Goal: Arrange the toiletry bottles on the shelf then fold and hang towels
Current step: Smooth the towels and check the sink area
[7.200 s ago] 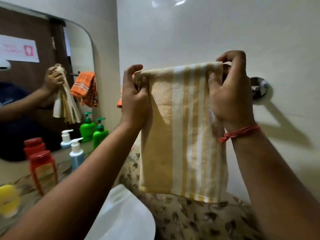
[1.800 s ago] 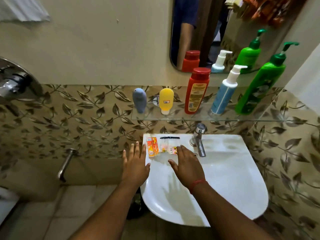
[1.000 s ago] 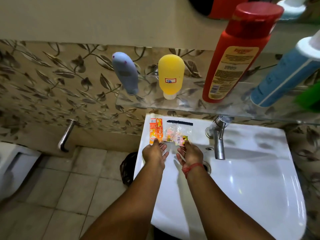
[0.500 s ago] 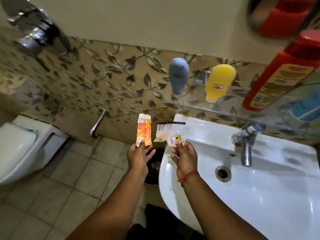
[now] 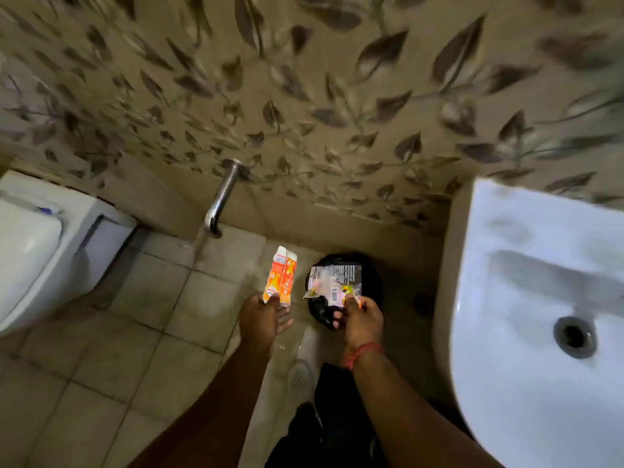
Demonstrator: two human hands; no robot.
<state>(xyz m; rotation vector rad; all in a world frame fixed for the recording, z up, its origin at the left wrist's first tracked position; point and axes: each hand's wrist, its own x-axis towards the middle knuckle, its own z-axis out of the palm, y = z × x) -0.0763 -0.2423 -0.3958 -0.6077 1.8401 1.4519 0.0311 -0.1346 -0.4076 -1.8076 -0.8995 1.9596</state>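
Note:
My left hand [image 5: 261, 319] pinches the lower end of a flattened orange and white carton [image 5: 281, 278], held upright over the tiled floor. My right hand [image 5: 361, 319] grips a crumpled clear plastic wrapper [image 5: 334, 282] with a barcode, held directly above a black bin [image 5: 368, 275] lined with a dark bag. The bin stands on the floor just left of the white sink [image 5: 533, 298]. The shelf, the toiletry bottles and the towels are out of view.
A white toilet [image 5: 37, 244] stands at the left. A chrome pipe [image 5: 221, 197] comes out of the leaf-patterned wall tiles above the floor. My dark trouser leg and a pale shoe [image 5: 300, 376] show below my hands.
Both hands lifted the carton and wrapper off the sink rim and carried them left and down over the bin. My view tilted down, so shelf and bottles left the frame.

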